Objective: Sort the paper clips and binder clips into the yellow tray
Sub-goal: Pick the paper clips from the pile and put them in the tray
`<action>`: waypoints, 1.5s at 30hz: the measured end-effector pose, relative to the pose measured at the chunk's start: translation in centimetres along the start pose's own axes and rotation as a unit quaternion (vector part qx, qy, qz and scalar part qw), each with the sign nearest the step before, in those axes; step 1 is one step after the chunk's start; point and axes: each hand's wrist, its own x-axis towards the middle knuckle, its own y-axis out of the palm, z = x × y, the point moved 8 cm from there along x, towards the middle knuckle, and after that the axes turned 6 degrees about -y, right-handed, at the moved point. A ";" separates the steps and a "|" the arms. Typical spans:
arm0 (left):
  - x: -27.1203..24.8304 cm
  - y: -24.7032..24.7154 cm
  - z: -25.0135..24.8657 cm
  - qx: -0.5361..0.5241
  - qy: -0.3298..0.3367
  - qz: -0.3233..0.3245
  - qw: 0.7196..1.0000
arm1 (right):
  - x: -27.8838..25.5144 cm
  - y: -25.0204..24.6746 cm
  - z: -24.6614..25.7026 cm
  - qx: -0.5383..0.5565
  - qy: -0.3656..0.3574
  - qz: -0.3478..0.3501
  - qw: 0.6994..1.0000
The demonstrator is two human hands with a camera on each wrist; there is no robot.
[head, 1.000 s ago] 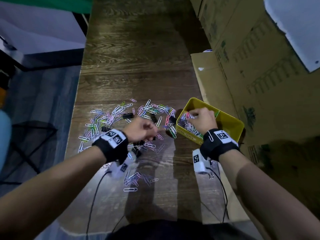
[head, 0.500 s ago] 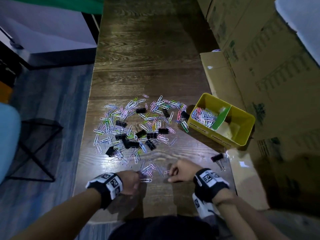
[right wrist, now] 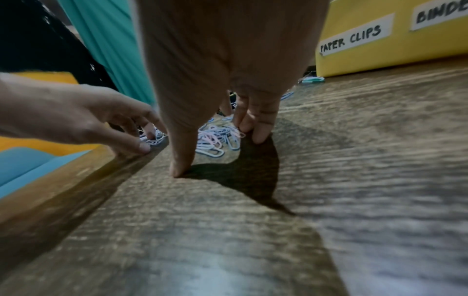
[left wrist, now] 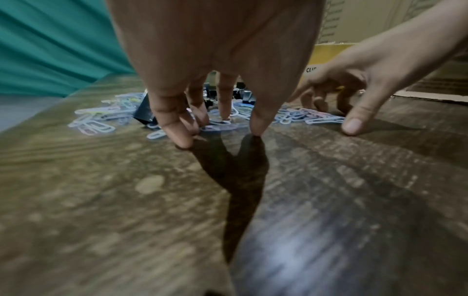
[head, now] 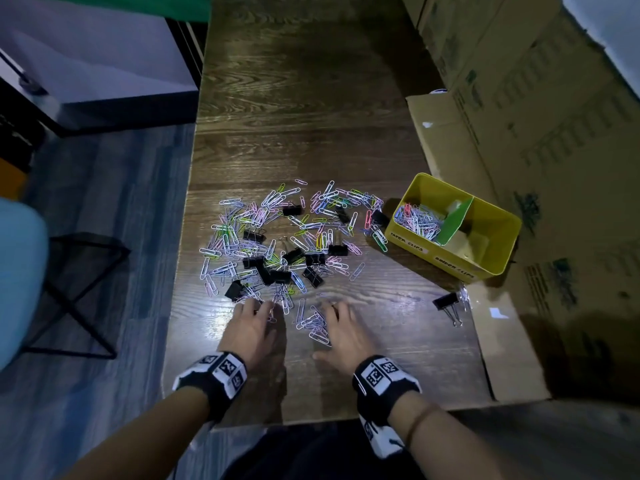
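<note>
Coloured paper clips (head: 294,233) and several black binder clips (head: 266,271) lie scattered mid-table. The yellow tray (head: 485,268) stands to the right, split by a green divider (head: 457,220). Its left compartment holds paper clips (head: 419,221); its front labels read PAPER CLIPS (right wrist: 352,40) and BINDER. My left hand (head: 258,308) rests its spread fingertips (left wrist: 182,140) on the table at the heap's near edge. My right hand (head: 337,311) has its thumb (right wrist: 178,170) on the wood, its fingers on a small cluster of pale clips (head: 313,323) lying between both hands. Neither hand holds anything.
One binder clip (head: 446,301) lies apart near the table's right side, in front of the tray. Flat cardboard (head: 498,334) and stacked cardboard boxes (head: 540,98) border the right. The table's left edge (head: 180,271) drops to the floor, with a black stool frame (head: 79,278) there.
A second ago my right hand was in the tray and my left in the heap. Both drew back to the near edge, and their curled fingers have since spread onto the clips.
</note>
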 end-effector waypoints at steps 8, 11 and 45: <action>0.0 1.4 -5.5 -0.069 0.133 0.034 0.988 | 1.9 -1.2 -0.6 -0.028 -0.003 -0.031 0.999; 0.7 0.0 -5.0 -0.067 0.132 0.002 0.989 | 2.2 -1.1 -0.8 -0.023 -0.014 -0.031 0.999; 2.0 2.1 -8.1 0.092 0.167 0.084 0.978 | 1.3 -0.4 0.7 -0.127 -0.063 0.029 0.990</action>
